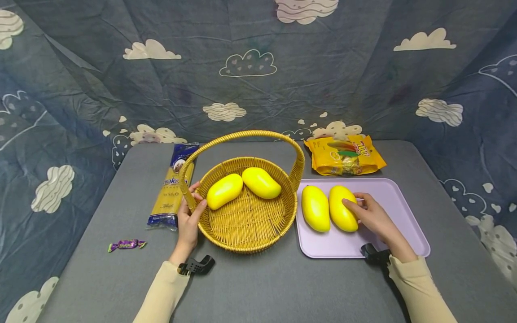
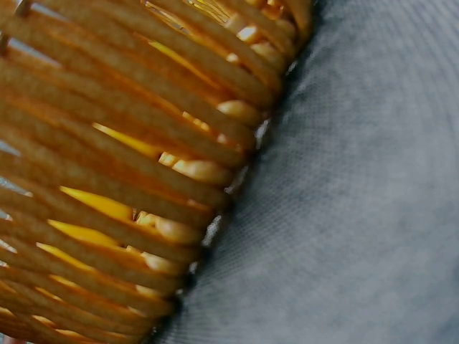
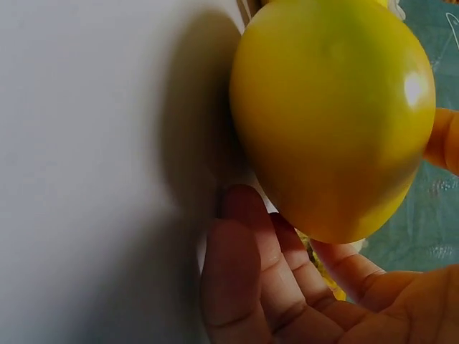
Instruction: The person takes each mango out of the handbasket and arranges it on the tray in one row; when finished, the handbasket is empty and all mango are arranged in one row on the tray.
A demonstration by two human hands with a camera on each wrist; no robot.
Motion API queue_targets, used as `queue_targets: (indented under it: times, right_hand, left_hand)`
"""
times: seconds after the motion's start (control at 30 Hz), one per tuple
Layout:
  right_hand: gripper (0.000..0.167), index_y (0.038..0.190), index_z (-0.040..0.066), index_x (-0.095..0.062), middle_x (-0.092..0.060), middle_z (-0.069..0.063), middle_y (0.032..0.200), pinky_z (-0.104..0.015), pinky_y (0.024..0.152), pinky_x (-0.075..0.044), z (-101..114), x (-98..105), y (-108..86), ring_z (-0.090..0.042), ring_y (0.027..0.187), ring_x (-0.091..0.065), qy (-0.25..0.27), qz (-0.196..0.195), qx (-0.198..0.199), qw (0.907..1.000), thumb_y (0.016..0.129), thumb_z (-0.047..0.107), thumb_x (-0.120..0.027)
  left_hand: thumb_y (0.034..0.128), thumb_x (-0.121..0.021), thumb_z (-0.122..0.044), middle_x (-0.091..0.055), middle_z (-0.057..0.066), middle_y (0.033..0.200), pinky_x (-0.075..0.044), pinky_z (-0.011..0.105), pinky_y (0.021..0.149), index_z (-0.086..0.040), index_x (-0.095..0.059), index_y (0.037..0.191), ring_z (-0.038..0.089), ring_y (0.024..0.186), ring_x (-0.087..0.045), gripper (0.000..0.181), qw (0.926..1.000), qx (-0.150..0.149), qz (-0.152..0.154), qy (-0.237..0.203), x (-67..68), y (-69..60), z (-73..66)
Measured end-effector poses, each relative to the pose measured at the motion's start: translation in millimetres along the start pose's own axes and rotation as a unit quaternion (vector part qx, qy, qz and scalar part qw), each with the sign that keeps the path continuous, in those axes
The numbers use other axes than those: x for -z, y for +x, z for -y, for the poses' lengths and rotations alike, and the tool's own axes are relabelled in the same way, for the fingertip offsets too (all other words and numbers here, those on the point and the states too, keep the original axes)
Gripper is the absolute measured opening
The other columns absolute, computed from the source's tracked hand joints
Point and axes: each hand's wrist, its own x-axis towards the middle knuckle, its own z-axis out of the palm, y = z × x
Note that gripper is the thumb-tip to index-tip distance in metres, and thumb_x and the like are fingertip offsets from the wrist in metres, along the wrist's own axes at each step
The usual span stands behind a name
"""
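Sleeves (image 1: 163, 294) lie nearest; the left hand (image 1: 189, 226) grips the wicker basket (image 1: 246, 226) (two mangoes (image 1: 224, 191) inside), presumably steadying it, while the right hand (image 1: 374, 218) clasps another mango (image 1: 340, 205) from two sides on the lilac tray (image 1: 389, 197), probably against rolling.

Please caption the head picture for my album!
Left grip on the basket, right grip around a mango on the tray.

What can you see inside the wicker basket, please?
Two yellow mangoes lie toward the back of the wicker basket; its woven floor shows in front. Whatever lies directly beneath them is hidden.
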Motion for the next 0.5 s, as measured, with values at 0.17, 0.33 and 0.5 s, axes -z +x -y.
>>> queue_targets:
  times: [0.17, 0.33, 0.5]
  right_hand:
    - [0.088, 0.143, -0.006, -0.021, -0.036, -0.030, 0.123, -0.033, 0.070, -0.047, -1, 1, -0.7, -0.037, 0.096, -0.045, 0.003, 0.001, 0.010, 0.9999, 0.091, 0.060, -0.047]
    - [0.087, 0.143, -0.004, -0.022, -0.034, -0.031, 0.126, -0.032, 0.065, -0.047, -3, 2, 1.4, -0.039, 0.099, -0.044, 0.007, -0.013, 0.019, 0.9997, 0.090, 0.061, -0.047]
    - [0.088, 0.143, -0.005, -0.021, -0.032, -0.033, 0.133, -0.049, 0.082, -0.047, -4, 3, 2.7, -0.046, 0.113, -0.039, 0.000, -0.026, 0.025, 0.9993, 0.091, 0.061, -0.046]
  left_hand:
    - [0.0910, -0.050, 0.010, -0.039, 0.033, 0.132, -0.025, 0.028, 0.104, 0.022, -0.042, 0.113, 0.032, 0.118, -0.035, 0.026, 1.0000, -0.002, 0.006, 0.002, -5.5, -0.9, -15.8]
    - [0.0907, -0.049, 0.011, -0.039, 0.034, 0.128, -0.026, 0.026, 0.102, 0.023, -0.041, 0.113, 0.036, 0.116, -0.035, 0.027, 0.9999, -0.005, 0.005, 0.007, -9.0, -1.7, -23.4]
    - [0.0900, -0.047, 0.014, -0.039, 0.039, 0.116, -0.029, 0.026, 0.098, 0.021, -0.041, 0.122, 0.040, 0.110, -0.034, 0.034, 1.0000, -0.003, 0.005, 0.002, -10.0, -0.6, -24.8]
